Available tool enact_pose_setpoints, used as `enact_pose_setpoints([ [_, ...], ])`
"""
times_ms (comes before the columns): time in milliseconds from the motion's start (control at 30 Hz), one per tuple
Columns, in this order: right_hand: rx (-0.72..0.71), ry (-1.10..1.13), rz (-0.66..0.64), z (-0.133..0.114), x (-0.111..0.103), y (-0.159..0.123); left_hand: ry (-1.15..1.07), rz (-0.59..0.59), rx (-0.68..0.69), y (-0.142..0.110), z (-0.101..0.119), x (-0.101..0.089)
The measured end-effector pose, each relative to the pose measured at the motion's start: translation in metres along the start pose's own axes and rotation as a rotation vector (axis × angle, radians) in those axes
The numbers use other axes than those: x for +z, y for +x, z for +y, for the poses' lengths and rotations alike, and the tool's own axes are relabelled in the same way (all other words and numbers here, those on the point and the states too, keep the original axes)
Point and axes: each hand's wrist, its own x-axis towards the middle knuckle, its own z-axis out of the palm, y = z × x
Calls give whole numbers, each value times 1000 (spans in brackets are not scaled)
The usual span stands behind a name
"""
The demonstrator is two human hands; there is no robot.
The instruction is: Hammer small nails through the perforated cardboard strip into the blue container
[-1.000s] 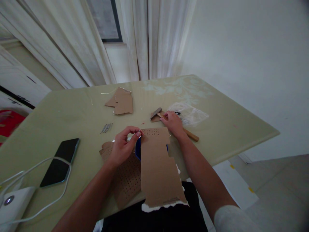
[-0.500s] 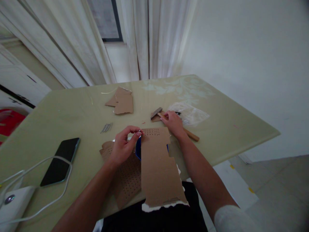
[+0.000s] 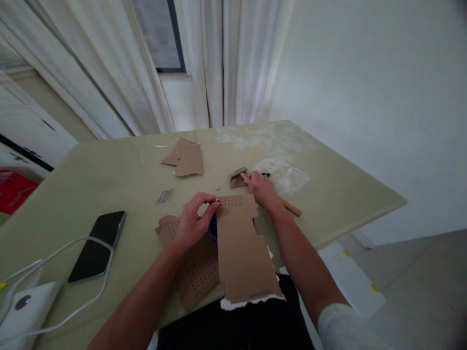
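Observation:
My left hand (image 3: 197, 218) pinches a small thin thing that looks like a nail (image 3: 218, 201), at the far left corner of a brown cardboard strip (image 3: 241, 253). Rows of small holes run along that end of the strip. It rests over a blue object (image 3: 213, 228) that is mostly hidden beneath it. My right hand (image 3: 260, 190) grips a hammer (image 3: 291, 207) by its wooden handle, close to the head. The hammer head is over a small cardboard scrap (image 3: 237, 183), just beyond the strip.
Another cardboard piece full of holes (image 3: 199, 272) lies under my left forearm. Several nails (image 3: 165, 196) lie side by side. Torn cardboard (image 3: 189, 160) and a clear plastic bag (image 3: 290, 177) lie farther back. A phone (image 3: 97, 248), white cable (image 3: 107, 272) and white device (image 3: 31, 316) are at left.
The camera view has shifted slightly. Both hands keep their holds, the left at the strip's corner and the right on the hammer; the hammer head has turned a little.

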Motion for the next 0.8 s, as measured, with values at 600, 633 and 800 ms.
enact_pose_setpoints([
  [600,-471,248,-197,-53,-152,-85,-85,17,89,1,-6,3],
  [633,-467,231,-196,-57,-155,-87,-86,13,92,2,-5,3],
  [800,-475,90,-193,-73,-157,-89,-84,24,79,3,-5,3],
])
